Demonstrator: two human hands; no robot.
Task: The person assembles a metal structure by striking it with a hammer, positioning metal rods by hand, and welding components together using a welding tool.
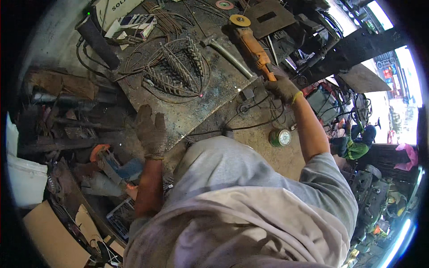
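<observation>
My right hand (283, 88), in a dark work glove, is closed round the rear end of an orange angle grinder (253, 47). The grinder lies along the right side of a metal worktable (187, 117), its yellow disc (240, 20) at the far end. At the near left edge of that table rests my gloved left hand (151, 131), fingers stretched out, holding nothing. Just beyond it lies a metal piece of bent rods (176, 73) with rows of short upright studs in a leaf-like shape. A hammer (232, 58) with a metal handle lies between this piece and the grinder.
Loose rods (166, 22) and an open carton (136, 26) lie at the back, near a dark upright pipe (97, 42). A black cable (250, 128) crosses the floor by a round tin (280, 137). Scrap metal fills the left. Another person in green (357, 145) crouches far right.
</observation>
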